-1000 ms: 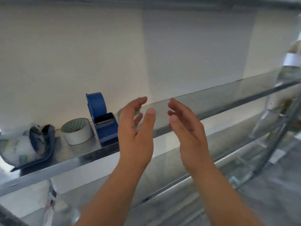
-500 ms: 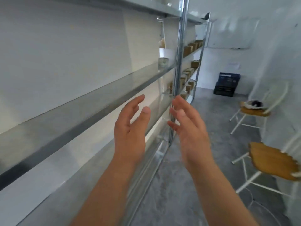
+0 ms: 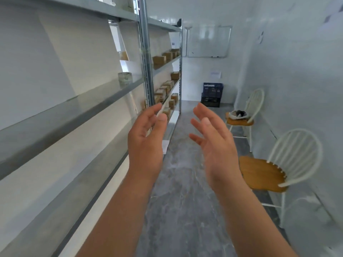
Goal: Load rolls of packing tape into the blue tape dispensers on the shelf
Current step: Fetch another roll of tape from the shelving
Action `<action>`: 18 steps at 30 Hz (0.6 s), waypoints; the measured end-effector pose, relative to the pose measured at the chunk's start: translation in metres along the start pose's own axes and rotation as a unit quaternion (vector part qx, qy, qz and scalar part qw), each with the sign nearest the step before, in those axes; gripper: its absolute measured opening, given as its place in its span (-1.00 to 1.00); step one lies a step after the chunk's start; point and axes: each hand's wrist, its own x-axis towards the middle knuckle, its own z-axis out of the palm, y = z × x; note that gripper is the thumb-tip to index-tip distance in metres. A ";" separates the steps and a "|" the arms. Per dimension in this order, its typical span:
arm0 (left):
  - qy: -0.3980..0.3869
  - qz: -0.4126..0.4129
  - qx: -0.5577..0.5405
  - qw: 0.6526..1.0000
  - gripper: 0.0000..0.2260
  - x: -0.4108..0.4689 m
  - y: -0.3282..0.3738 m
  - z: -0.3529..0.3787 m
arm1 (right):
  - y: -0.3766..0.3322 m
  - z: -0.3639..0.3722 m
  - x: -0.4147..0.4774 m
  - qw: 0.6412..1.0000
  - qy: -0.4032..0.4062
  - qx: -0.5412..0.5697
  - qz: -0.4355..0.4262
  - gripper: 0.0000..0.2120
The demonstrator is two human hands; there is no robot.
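Observation:
My left hand and my right hand are raised side by side in front of me over the aisle, palms facing each other, fingers spread, holding nothing. The metal shelf runs along my left, its near stretch bare. A roll of tape stands far down that shelf beside the upright post. No blue tape dispenser is in view.
A steel upright post divides the shelving; several small cardboard boxes sit on the farther shelves. Two white chairs with wooden seats stand along the right wall. Dark blue crates are stacked at the far end of the grey floor.
The view has swung right, away from the blue dispenser and tape rolls, down the aisle. Both hands stay raised and empty in front of me.

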 end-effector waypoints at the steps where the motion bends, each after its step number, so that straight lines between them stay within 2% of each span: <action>1: -0.008 -0.001 0.002 1.000 -0.75 0.008 -0.007 0.010 | 0.004 -0.007 0.009 1.000 0.011 -0.005 0.003 -0.56; 9: -0.045 -0.015 -0.019 0.999 -0.62 0.088 -0.076 0.067 | 0.054 -0.037 0.099 0.998 0.047 -0.026 0.018 -0.56; 11: -0.056 -0.017 -0.020 0.998 -0.60 0.116 -0.098 0.079 | 0.072 -0.038 0.130 0.998 0.052 -0.028 0.023 -0.61; 18: -0.062 -0.012 -0.016 0.998 -0.68 0.257 -0.164 0.111 | 0.132 -0.017 0.272 0.997 0.061 -0.032 0.015 -0.59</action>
